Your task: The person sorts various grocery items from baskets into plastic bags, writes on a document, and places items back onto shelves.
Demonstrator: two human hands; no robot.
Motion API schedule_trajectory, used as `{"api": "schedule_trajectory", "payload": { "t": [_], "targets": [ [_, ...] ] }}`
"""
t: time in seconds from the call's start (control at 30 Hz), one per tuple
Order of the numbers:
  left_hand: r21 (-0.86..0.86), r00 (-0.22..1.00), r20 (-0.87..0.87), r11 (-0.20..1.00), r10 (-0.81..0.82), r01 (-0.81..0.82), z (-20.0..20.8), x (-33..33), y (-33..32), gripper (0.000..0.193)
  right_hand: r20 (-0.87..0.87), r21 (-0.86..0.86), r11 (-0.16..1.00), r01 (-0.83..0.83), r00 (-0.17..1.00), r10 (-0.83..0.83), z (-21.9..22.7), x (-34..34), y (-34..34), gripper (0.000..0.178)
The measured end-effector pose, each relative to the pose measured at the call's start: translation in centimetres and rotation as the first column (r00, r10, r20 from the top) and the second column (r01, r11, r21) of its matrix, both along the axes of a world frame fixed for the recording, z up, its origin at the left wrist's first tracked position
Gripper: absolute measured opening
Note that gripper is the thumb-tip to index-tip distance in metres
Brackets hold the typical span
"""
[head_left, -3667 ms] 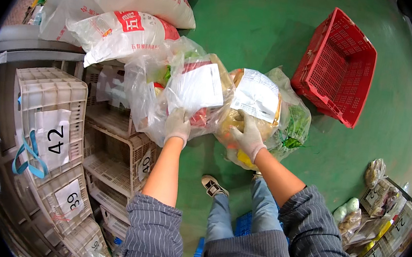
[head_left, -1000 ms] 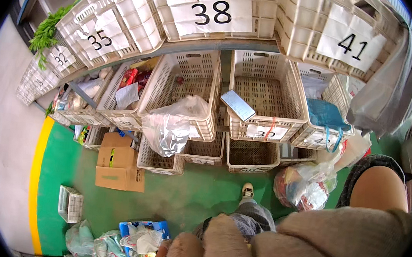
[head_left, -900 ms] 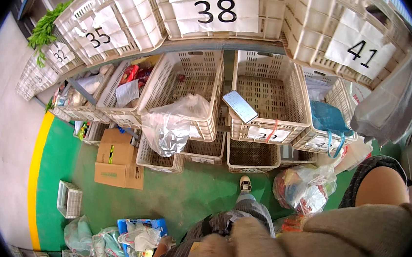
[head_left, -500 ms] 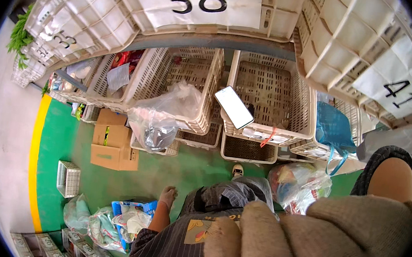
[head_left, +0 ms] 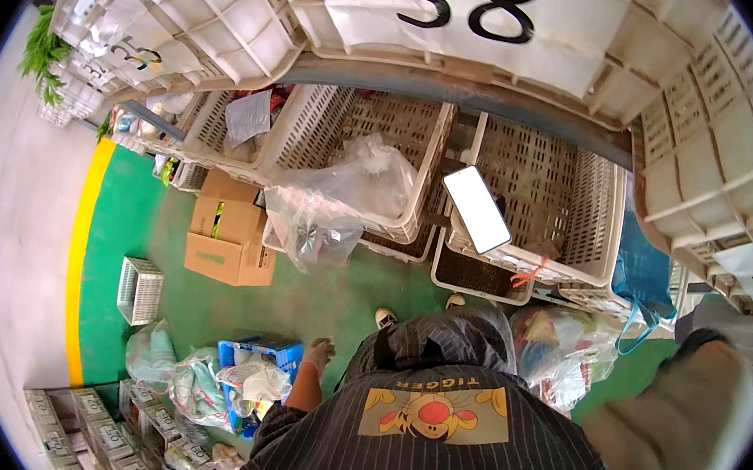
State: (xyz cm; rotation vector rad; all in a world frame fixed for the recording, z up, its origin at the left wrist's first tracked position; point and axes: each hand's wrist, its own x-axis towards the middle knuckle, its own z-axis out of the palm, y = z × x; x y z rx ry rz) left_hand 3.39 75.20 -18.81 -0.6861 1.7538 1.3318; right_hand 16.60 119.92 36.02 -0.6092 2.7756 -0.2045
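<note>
My left hand (head_left: pixel 319 354), in a thin greyish glove, hangs low beside my body with its fingers slightly apart and nothing visible in them. Nearest to it, on the floor, is a blue crate (head_left: pixel 297 351) with plastic bags in it. At the right, my right hand (head_left: pixel 678 427) wears a thick tan knitted glove; motion smears its fingers, so their closure is unclear. A phone with a blank white screen (head_left: pixel 477 210) slants across the front left corner of a whitish slatted crate (head_left: pixel 602 268). Clear plastic bagging (head_left: pixel 315 225) drapes over the neighbouring crate.
Large white crates (head_left: pixel 581 47) overhang a metal shelf edge (head_left: pixel 461 90). A blue bag (head_left: pixel 646 272) hangs at the right. Cardboard box (head_left: pixel 218 259), small white basket (head_left: pixel 140 293) and filled plastic bags (head_left: pixel 568 350) rest on the green floor. Labelled bins (head_left: pixel 92 416) stand lower left.
My right hand has swung from across my chest out to the right, uncovering my striped shirt. The crates and phone appear farther right as the view shifts. My left hand stays low.
</note>
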Motion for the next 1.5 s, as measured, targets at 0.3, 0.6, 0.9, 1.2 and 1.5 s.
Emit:
{"api": "schedule_trajectory", "payload": {
  "t": [0.3, 0.6, 0.9, 1.2, 1.5],
  "targets": [
    [-0.008, 0.989, 0.003, 0.989, 0.149, -0.149, 0.4, 1.7, -2.2, 0.028, 0.115, -0.422, 0.472, 0.774, 0.563, -0.819, -30.8, -8.3, 10.1, 0.058],
    [-0.018, 0.992, -0.130, 1.000, 0.002, -0.004, 1.0, 3.6, 1.9, 0.033, 0.609, -0.281, 0.371, 0.885, 0.463, -0.643, -39.4, -13.2, 13.7, 0.064],
    [0.026, 0.985, -0.009, 0.985, 0.173, -0.173, -1.2, 7.3, 0.4, 0.032, 0.750, -0.445, 0.219, 0.868, 0.495, -0.438, -40.4, -10.9, 13.5, 0.058],
    [-0.057, 0.957, -0.235, 0.986, -0.168, 0.159, -0.2, 5.8, 1.9, 0.039, 0.619, -0.649, 0.005, 0.761, 0.531, -0.579, -40.3, -10.5, 13.4, 0.058],
    [0.149, 0.892, -0.327, 0.949, 0.313, -0.278, 10.2, -6.7, 9.0, 0.084, 0.313, -0.767, -0.017, 0.642, 0.350, -0.883, -42.9, -6.0, 14.0, 0.048]
  ]
}}
